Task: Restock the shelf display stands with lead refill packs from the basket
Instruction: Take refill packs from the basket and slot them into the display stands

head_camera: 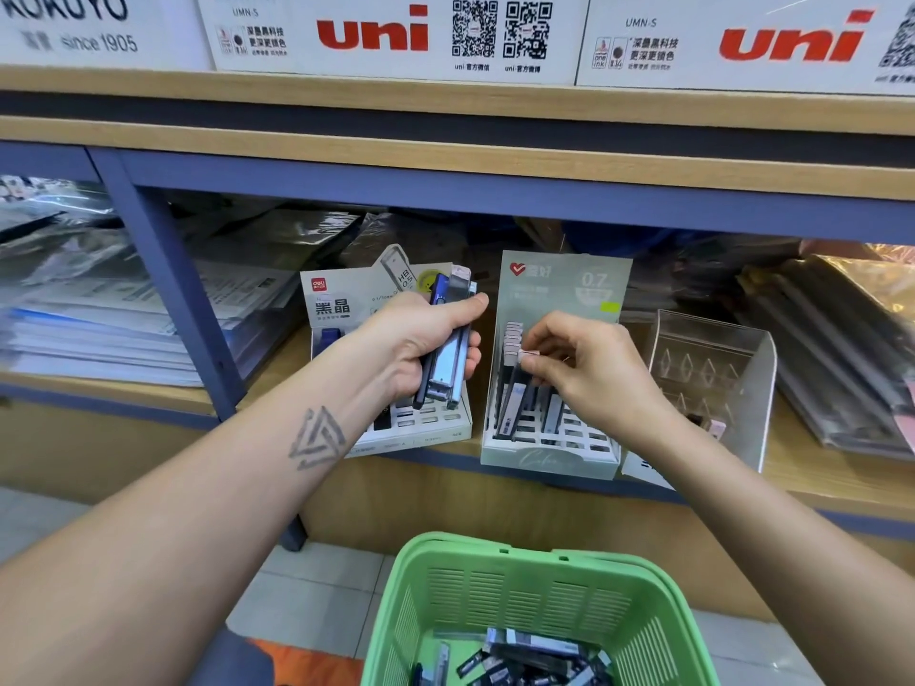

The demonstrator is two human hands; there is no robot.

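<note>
My left hand grips a bundle of lead refill packs, blue and grey, held upright in front of the white display stand. My right hand pinches the top of one dark refill pack that stands tilted in the slotted tray of the pale green display stand. Several packs with pale caps stand in the rows behind it. Below, the green basket holds several more loose refill packs.
A clear acrylic stand sits right of the green one. Stacks of plastic-wrapped stationery fill the shelf at left and right. A blue shelf post rises at left. White boxes with a red logo line the upper shelf.
</note>
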